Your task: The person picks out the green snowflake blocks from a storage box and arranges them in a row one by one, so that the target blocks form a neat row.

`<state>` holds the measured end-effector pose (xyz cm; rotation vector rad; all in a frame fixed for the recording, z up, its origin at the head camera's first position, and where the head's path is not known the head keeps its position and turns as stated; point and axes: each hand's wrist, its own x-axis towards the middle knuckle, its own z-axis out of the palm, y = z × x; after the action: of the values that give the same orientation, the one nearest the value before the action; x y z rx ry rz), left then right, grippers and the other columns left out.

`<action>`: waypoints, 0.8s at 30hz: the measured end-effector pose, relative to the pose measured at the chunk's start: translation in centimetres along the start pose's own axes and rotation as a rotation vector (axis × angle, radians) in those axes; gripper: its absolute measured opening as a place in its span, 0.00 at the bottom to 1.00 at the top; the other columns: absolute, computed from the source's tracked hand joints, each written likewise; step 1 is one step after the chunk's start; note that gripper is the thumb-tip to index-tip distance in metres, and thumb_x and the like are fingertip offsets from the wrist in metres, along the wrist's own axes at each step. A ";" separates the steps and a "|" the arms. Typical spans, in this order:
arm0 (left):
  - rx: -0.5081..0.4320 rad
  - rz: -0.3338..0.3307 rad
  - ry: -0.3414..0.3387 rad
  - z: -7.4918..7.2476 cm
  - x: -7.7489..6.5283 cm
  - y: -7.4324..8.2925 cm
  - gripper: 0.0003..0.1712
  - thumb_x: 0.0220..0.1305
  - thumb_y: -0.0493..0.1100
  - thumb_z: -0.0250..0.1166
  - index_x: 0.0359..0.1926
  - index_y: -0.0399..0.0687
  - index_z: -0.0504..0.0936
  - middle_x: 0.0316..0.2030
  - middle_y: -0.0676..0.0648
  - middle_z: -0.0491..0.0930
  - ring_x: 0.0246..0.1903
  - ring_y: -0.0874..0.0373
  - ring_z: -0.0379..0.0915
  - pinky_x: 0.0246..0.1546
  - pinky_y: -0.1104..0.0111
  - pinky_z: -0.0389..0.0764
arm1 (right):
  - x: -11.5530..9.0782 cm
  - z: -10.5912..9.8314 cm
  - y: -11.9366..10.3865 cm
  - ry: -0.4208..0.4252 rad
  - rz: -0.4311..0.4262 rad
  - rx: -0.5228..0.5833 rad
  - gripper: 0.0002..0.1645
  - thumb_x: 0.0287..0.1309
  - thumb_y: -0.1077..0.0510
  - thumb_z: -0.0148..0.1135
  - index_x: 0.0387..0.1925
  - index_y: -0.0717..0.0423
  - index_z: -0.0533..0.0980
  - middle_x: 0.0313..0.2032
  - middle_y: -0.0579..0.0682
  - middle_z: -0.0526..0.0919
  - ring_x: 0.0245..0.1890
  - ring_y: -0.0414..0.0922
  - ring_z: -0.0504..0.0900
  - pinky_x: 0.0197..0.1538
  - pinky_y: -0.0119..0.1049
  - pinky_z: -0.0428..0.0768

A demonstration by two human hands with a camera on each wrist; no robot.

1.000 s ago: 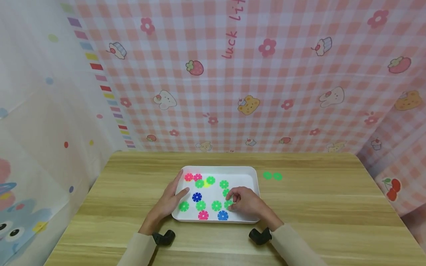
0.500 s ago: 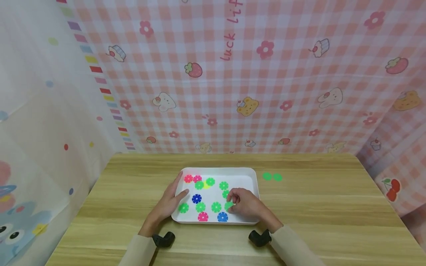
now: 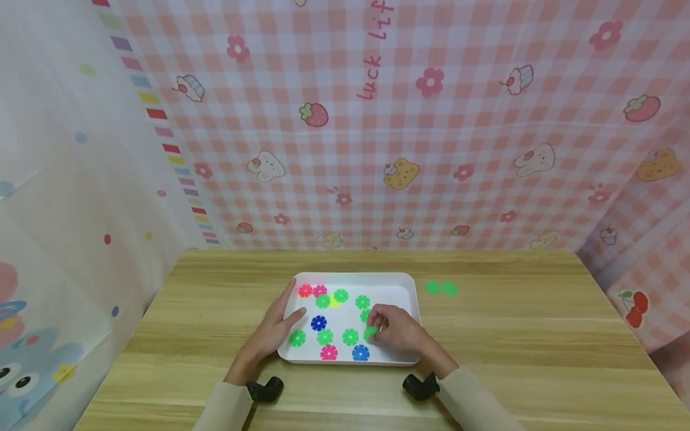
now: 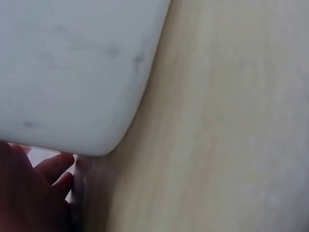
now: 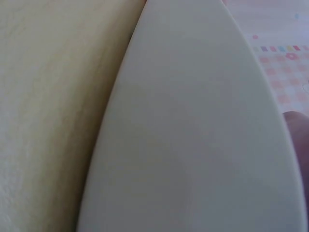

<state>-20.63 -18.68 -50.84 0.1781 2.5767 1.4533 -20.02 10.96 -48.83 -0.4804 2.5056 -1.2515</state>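
My left hand (image 3: 275,324) holds the white tray (image 3: 401,360) at its left side, thumb over the rim and fingers along the outer wall. In the left wrist view, that hand (image 4: 38,188) shows beside the tray's corner (image 4: 91,96). Over the tray's right part, my right hand (image 3: 399,329) has curled fingers and pinches a green snowflake disc (image 3: 369,334) near the tray floor. Another green disc (image 3: 365,315) lies partly behind its fingers. The right wrist view shows mostly the tray's outer wall (image 5: 188,121); the fingertips are hidden there.
Several loose discs lie in the tray, among them green (image 3: 350,336), dark blue (image 3: 318,323), light blue (image 3: 360,352), pink (image 3: 329,352) and yellow (image 3: 335,301). Two green discs (image 3: 441,288) lie on the wooden table (image 3: 512,335) beyond the tray's right side. A checked curtain (image 3: 345,137) hangs behind.
The green disc at my right fingertips looks slightly shifted and tilted compared with before. Both hands and the tray stay nearly in place; the head view has dipped or shifted a little.
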 end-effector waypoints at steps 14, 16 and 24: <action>-0.002 0.003 -0.001 0.0 0.0 0.0 0.41 0.76 0.49 0.51 0.80 0.59 0.39 0.79 0.44 0.39 0.77 0.42 0.31 0.74 0.41 0.35 | -0.1 -0.1 -0.2 0.048 -0.047 0.018 0.10 0.54 0.70 0.68 0.34 0.54 0.78 0.30 0.44 0.76 0.32 0.42 0.72 0.35 0.29 0.71; -0.008 0.001 0.002 0.0 0.0 -0.1 0.41 0.76 0.49 0.52 0.80 0.59 0.39 0.79 0.45 0.39 0.77 0.43 0.31 0.74 0.42 0.36 | -0.1 -0.2 -0.3 0.063 -0.061 0.028 0.10 0.54 0.69 0.68 0.34 0.54 0.78 0.30 0.44 0.76 0.31 0.42 0.72 0.35 0.29 0.71; -0.023 0.011 0.017 0.1 -0.1 -0.2 0.41 0.76 0.48 0.52 0.80 0.60 0.40 0.79 0.45 0.40 0.78 0.44 0.32 0.75 0.44 0.37 | -0.5 -1.3 -1.3 0.105 -0.074 0.063 0.08 0.57 0.69 0.67 0.36 0.55 0.78 0.31 0.44 0.79 0.31 0.43 0.72 0.32 0.28 0.71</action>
<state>-20.55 -18.74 -51.04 0.1779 2.5746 1.4943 -19.88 11.37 -46.92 -0.5087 2.5462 -1.4128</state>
